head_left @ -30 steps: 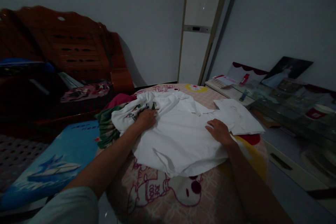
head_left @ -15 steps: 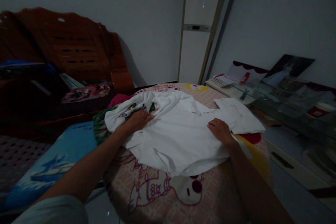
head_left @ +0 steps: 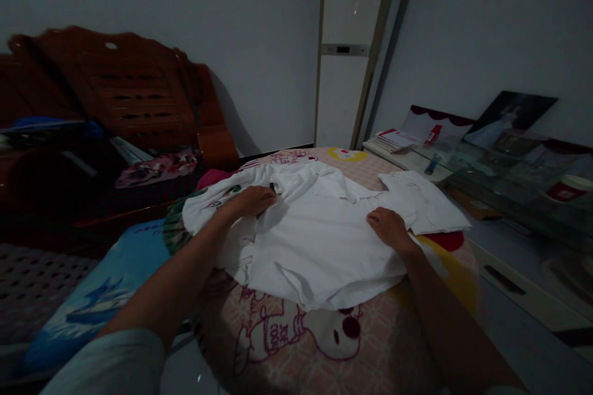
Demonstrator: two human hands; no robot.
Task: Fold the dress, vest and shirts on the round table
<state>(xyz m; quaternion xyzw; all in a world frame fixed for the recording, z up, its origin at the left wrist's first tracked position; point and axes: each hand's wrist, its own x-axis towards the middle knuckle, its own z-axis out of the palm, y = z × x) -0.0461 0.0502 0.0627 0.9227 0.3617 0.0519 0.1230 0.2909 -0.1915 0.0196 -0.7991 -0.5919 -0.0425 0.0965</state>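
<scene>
A white shirt point(head_left: 319, 247) lies spread over a round table, its collar toward the far side. My left hand point(head_left: 257, 200) has its fingers closed on the shirt's left part, where the cloth bunches up. On the right part of the shirt rests my right hand point(head_left: 388, 227), fingers curled in and pinching the fabric. Left of my left hand is white cloth with a printed pattern point(head_left: 199, 208), lying over a green garment point(head_left: 173, 228). A folded white garment point(head_left: 428, 207) sits just beyond my right hand.
The table bears a pink patterned tablecloth point(head_left: 389, 345). At left are a wooden sofa point(head_left: 139, 99) and a blue printed cushion point(head_left: 106, 290). A glass-topped cabinet point(head_left: 495, 197) with papers, a cup point(head_left: 569, 188) and a photo point(head_left: 504, 117) stands right. Behind is a tall white appliance point(head_left: 343, 99).
My left hand has moved slightly right and away from me, its fingers closing on the shirt's cloth. The right hand stays in nearly the same place.
</scene>
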